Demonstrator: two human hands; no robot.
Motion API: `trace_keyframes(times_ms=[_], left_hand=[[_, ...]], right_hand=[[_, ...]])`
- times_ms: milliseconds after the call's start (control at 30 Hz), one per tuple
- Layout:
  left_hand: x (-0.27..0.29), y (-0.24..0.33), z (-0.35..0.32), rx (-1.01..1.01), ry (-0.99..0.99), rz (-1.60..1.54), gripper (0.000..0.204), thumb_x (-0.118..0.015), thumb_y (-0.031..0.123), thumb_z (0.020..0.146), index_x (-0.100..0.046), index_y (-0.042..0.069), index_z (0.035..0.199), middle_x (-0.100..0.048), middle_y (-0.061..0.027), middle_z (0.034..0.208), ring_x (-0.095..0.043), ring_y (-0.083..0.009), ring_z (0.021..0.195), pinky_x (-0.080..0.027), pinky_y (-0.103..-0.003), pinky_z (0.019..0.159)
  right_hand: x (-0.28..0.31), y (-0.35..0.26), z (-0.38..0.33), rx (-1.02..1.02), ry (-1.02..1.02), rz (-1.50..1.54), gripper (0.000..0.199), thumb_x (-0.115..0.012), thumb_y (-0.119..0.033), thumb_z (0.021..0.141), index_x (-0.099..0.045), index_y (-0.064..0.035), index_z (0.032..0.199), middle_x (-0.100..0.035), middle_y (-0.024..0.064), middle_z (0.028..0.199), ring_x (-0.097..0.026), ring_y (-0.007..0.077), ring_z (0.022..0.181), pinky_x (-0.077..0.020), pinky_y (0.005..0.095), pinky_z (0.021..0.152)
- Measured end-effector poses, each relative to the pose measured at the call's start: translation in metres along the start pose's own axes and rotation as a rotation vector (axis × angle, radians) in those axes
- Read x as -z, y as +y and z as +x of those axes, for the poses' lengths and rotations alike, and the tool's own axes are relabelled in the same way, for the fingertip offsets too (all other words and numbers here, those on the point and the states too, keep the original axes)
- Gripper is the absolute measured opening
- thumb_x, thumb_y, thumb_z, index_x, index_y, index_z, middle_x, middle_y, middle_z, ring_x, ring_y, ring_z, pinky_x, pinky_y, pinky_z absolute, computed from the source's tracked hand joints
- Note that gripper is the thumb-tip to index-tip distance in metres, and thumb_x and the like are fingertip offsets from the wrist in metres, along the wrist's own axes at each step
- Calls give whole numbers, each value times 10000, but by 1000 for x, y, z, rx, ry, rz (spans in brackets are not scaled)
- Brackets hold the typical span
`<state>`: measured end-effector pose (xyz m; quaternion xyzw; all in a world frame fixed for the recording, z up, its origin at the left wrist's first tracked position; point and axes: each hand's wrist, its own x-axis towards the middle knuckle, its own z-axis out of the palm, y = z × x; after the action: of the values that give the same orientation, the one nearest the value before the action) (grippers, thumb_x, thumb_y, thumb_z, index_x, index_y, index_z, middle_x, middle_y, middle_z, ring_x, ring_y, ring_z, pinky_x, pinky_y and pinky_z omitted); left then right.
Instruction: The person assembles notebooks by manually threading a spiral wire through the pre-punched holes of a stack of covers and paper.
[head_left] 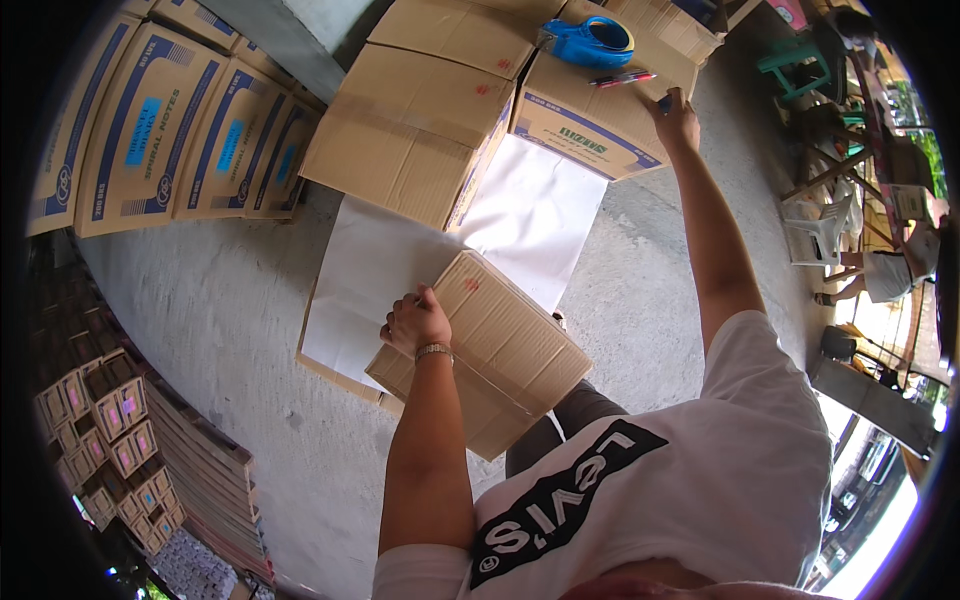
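Note:
My left hand [416, 320] is closed on the edge of a brown cardboard box [500, 350], which stands tilted against my legs with its taped face up. At the far right, my right hand [677, 122] reaches over a printed cardboard box [600, 105]. Its fingers are pinched together, and a small dark-blue thing shows between them, too little of it to name. On that box, left of my right hand, lie a blue tape dispenser [590, 42] and red and dark pens [622, 77].
White sheets [370, 275] lie on the grey floor [240, 290] beneath and beside the boxes. A large closed carton [410, 120] stands ahead. Printed cartons [150, 130] line the left, with stacked bundles [110, 420] lower left. Another person [890, 275] and a green stool [795, 68] are at right.

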<state>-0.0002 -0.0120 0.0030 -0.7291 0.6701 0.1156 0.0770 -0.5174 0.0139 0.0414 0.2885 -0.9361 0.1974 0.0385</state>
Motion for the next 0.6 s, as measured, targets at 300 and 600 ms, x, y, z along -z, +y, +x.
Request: trace_keyframes(times_ms=[300,600], left_hand=[[6,2,2,17,16,-53,477,-408,490,956,-756,168,912,-718,-36,979,-647,-229,968,-358,-455,984],[7,-122,-9,-260,-116,-551,443,-600,426,912,-702,45,1114,-710,-132,1077,-643,-276,1048,-423,-426,999]], right_hand=[[-64,62,-203,-38,-87,101,606,-703,-276,860,-441,7,1327,-529,241,1220,-516,412,1165,-445,469,966],[-160,34,-453,-1172,-1112,828,461,-644,-357,897,-534,-47,1220,-579,208,1164,-579,350,1064,-476,439,908]])
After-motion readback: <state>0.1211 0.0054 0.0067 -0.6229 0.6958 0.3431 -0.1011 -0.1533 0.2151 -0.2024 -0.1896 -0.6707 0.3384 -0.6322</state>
